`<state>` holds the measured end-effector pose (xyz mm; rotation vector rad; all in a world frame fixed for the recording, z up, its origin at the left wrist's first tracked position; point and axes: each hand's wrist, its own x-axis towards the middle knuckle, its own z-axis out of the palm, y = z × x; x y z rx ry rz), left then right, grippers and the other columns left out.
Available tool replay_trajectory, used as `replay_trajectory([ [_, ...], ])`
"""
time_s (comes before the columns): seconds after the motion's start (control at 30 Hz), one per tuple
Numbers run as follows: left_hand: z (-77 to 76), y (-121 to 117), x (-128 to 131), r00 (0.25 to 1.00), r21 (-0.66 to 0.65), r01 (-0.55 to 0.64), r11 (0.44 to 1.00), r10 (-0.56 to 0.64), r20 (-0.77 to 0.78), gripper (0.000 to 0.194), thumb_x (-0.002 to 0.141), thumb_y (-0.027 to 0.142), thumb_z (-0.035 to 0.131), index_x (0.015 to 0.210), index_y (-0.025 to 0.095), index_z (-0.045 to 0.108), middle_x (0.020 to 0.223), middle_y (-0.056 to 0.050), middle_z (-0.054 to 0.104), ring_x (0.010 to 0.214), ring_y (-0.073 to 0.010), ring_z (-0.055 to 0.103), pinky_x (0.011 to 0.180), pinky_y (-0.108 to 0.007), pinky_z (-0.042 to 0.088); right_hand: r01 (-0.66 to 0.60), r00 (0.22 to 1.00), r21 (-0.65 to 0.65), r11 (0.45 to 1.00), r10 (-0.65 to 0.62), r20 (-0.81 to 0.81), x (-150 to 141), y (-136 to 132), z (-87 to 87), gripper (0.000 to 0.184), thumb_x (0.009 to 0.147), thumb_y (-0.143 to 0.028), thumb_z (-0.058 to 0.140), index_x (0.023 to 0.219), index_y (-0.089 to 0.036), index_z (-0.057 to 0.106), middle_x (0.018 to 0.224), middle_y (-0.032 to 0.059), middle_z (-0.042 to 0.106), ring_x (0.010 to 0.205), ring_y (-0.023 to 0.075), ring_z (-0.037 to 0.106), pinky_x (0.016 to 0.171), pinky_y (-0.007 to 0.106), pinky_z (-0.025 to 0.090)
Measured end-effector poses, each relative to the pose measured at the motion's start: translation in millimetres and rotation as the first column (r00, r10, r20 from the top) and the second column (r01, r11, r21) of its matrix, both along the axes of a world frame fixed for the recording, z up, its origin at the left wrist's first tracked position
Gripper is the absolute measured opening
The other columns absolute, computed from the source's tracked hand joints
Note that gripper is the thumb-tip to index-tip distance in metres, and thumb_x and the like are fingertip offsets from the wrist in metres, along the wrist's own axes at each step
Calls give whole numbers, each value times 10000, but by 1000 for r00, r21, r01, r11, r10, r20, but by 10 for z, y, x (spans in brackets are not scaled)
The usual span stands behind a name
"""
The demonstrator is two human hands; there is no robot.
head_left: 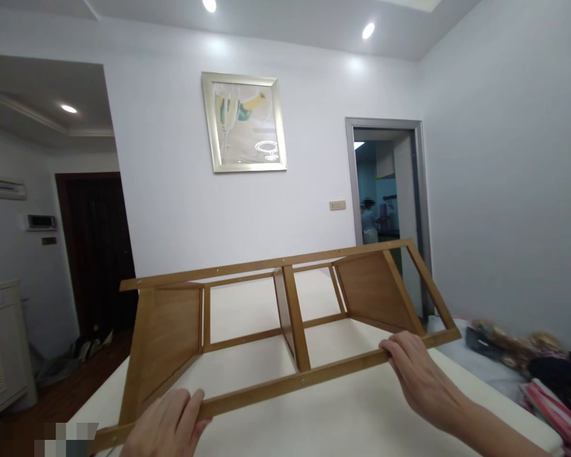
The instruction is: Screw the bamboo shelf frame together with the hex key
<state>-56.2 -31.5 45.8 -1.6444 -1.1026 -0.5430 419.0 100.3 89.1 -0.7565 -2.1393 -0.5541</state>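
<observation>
A brown wooden frame with side panels and a middle divider lies on a white tabletop, its open side toward me. It looks like a small shelf unit or cabinet frame. My left hand is closed around the near rail at the lower left. Further right, my right hand grips the same rail, fingers curled over its top edge. Small screw heads show along the near and far rails. Both thumbs are mostly hidden.
Clothes and a red-striped cloth are heaped beyond the table's right edge. A pale cabinet stands at far left. Behind the table are a wall with a framed picture and a doorway, where a person is partly visible.
</observation>
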Motion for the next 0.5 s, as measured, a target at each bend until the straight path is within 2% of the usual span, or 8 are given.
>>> replay_trajectory([
  [0.13,559,-78,25,998,48,-5,999,8,-63,226,926,338,492,1048,193,616,810,-77,644,709,-236,599,697,-400,447,-9,1000,116,993,10,-4,39,-2,362,227,937,-153,407,1106,-185,555,918,92,567,820,227,521,777,392,424],
  [0.27,1034,11,31,996,86,-5,996,13,-92,185,927,319,472,985,208,608,773,-61,615,667,-220,568,647,-376,416,6,1000,164,986,-10,23,25,118,715,234,950,-174,391,1109,-177,563,919,102,583,846,238,534,797,400,416],
  [0.4,1439,225,22,991,73,-60,996,68,-116,199,944,300,431,920,200,602,713,-59,572,651,-228,524,614,-367,373,11,998,223,975,-23,50,-63,344,1069,245,967,-159,352,1106,-159,554,943,112,592,877,240,536,820,392,409],
  [0.5,1668,426,22,989,20,-137,990,138,-59,254,962,284,391,829,202,591,698,-64,549,651,-233,500,613,-362,349,30,997,206,978,-44,67,-171,575,1274,246,980,-174,342,1090,-155,561,940,110,599,890,241,537,847,392,395],
])
